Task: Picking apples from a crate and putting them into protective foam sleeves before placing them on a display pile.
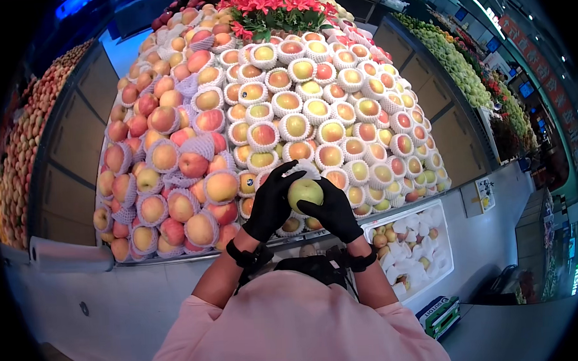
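Between my two black-gloved hands is a green-yellow apple [305, 195], held over the front part of a fruit display. My left hand [270, 198] grips the apple's left side, its fingers reaching up around the back. On the right side my right hand [331, 210] presses it, the thumb lying across the lower front. A crumpled white foam net [303, 168] is at the apple's far side, by my fingertips. Beyond my hands rise rows of red and yellow apples in white foam nets [295, 125]. Larger reddish fruit in purple-tinted nets [164, 155] is piled to the left.
A white foam box [449, 251] with apples and loose white nets stands on the floor at the right, near a green and blue carton [439, 316]. A plastic film roll [72, 255] is at the front left corner. Red flowers [281, 4] top the display.
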A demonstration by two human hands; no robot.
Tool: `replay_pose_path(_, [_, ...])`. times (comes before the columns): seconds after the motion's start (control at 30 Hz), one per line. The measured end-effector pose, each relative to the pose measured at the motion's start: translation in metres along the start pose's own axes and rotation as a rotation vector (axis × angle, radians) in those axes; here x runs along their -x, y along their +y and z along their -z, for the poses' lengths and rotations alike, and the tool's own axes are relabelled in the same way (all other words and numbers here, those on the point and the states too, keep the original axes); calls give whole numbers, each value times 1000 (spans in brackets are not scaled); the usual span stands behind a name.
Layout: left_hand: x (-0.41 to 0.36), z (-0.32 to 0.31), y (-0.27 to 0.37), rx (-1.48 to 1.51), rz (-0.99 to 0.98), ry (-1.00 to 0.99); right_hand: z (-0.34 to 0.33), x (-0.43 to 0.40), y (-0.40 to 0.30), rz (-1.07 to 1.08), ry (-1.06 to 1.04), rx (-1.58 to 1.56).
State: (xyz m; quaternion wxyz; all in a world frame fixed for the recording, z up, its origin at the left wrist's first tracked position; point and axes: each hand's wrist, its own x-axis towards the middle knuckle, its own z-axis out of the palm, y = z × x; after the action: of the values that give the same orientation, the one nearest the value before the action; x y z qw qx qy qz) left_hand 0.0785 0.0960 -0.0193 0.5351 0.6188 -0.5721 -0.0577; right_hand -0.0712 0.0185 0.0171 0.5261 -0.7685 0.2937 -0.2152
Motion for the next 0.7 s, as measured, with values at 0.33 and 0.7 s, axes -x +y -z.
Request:
replay_pose_path(0.33, [2, -7, 1, -50, 18, -25, -11, -9, -17, 89, 288, 339])
replay_pose_path(0.7, [25, 9, 6, 256, 194, 18, -32, -14, 10, 287, 396, 374])
